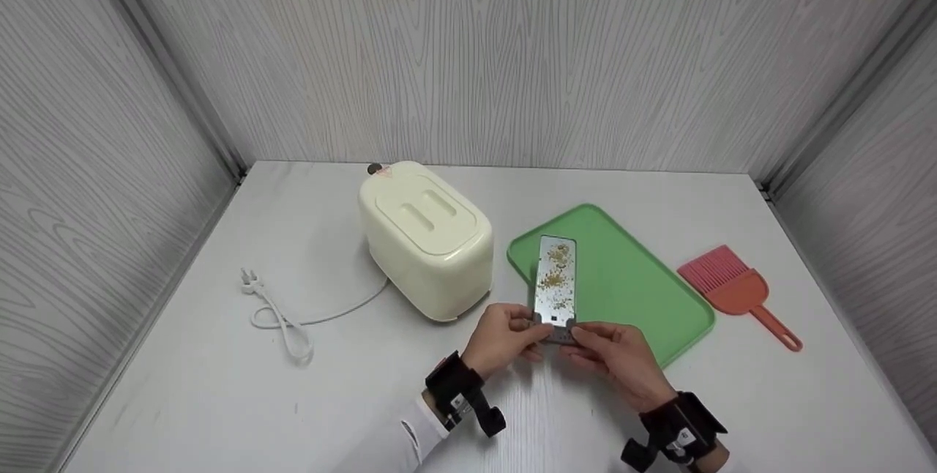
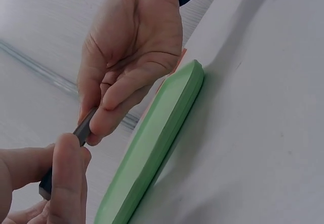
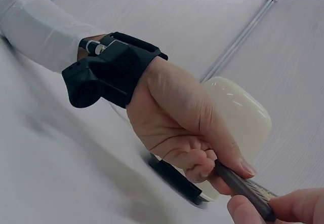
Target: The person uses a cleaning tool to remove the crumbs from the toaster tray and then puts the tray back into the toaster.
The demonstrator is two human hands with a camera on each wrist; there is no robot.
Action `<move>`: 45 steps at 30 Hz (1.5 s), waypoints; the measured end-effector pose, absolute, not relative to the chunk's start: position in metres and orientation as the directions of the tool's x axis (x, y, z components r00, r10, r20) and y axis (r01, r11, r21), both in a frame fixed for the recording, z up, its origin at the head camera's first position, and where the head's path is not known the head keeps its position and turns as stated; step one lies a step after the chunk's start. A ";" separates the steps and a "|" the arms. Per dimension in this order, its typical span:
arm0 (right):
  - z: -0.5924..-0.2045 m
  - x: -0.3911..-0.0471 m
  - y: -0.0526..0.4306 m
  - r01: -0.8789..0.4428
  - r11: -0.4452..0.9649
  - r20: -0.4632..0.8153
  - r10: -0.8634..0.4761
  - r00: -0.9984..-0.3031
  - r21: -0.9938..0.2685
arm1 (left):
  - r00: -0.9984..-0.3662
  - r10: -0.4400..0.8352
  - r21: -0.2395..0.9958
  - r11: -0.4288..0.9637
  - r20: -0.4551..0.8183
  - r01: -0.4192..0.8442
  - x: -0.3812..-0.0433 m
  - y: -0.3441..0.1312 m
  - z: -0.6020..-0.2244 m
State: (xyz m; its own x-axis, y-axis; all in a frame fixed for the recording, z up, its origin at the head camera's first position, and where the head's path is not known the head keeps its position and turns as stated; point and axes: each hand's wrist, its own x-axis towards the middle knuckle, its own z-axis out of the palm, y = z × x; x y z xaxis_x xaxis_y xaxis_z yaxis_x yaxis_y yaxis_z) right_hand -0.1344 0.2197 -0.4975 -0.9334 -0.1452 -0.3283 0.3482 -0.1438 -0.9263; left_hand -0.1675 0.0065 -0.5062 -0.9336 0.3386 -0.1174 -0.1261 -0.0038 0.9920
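The person's bare left hand (image 1: 500,340) and bare right hand (image 1: 624,361) are close together, just apart, in front of the body. Each pinches with thumb and bent fingers, fingertips turned inward toward the other hand. The forearms slant in from the lower edge. A white fabric sleeve (image 1: 392,440) covers the left forearm; a black strapped camera band (image 1: 455,384) circles each wrist.
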 end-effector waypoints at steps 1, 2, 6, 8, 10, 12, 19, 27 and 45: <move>-0.497 -0.135 0.221 0.347 -0.125 -0.330 -0.140 -0.934 -0.929 | -0.933 0.339 0.992 -0.006 -0.120 -0.130 -0.167 0.006 -0.506; -0.497 -0.135 0.222 0.344 -0.102 -0.330 -0.136 -0.934 -0.933 | -0.933 0.339 0.991 -0.008 -0.123 -0.134 -0.167 0.006 -0.506; -0.491 -0.140 0.234 0.309 0.026 -0.309 -0.139 -0.941 -0.951 | -0.933 0.337 0.991 -0.014 -0.124 -0.137 -0.168 0.006 -0.505; -0.485 -0.144 0.243 0.286 0.082 -0.295 -0.146 -0.944 -0.955 | -0.935 0.331 0.990 -0.018 -0.128 -0.142 -0.169 0.005 -0.504; -0.478 -0.147 0.254 0.265 0.131 -0.284 -0.147 -0.948 -0.955 | -0.936 0.324 0.989 -0.018 -0.134 -0.148 -0.169 0.004 -0.503; -0.470 -0.151 0.266 0.246 0.175 -0.271 -0.135 -0.953 -0.953 | -0.936 0.325 0.989 -0.018 -0.136 -0.149 -0.170 0.003 -0.503; -0.446 -0.167 0.311 0.152 0.372 -0.192 -0.074 -0.979 -0.916 | -0.931 0.339 0.988 -0.031 -0.134 -0.154 -0.171 0.001 -0.502; -0.427 -0.186 0.353 0.111 0.567 -0.142 -0.012 -0.990 -0.816 | -0.932 0.329 0.986 -0.017 -0.153 -0.168 -0.172 0.002 -0.503; -0.441 -0.198 0.465 0.108 0.810 -0.208 -0.018 -0.978 -0.576 | -0.925 0.342 0.984 -0.015 -0.164 -0.180 -0.171 0.003 -0.506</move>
State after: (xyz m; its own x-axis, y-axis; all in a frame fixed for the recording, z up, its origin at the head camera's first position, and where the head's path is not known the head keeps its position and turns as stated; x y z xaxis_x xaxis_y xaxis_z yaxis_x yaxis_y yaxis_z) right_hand -0.1978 0.4649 -0.4406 -0.9780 -0.0176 -0.2079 0.1079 0.8100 -0.5764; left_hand -0.1713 0.0031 -0.5061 -0.9251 0.3423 -0.1644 -0.1802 -0.0146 0.9835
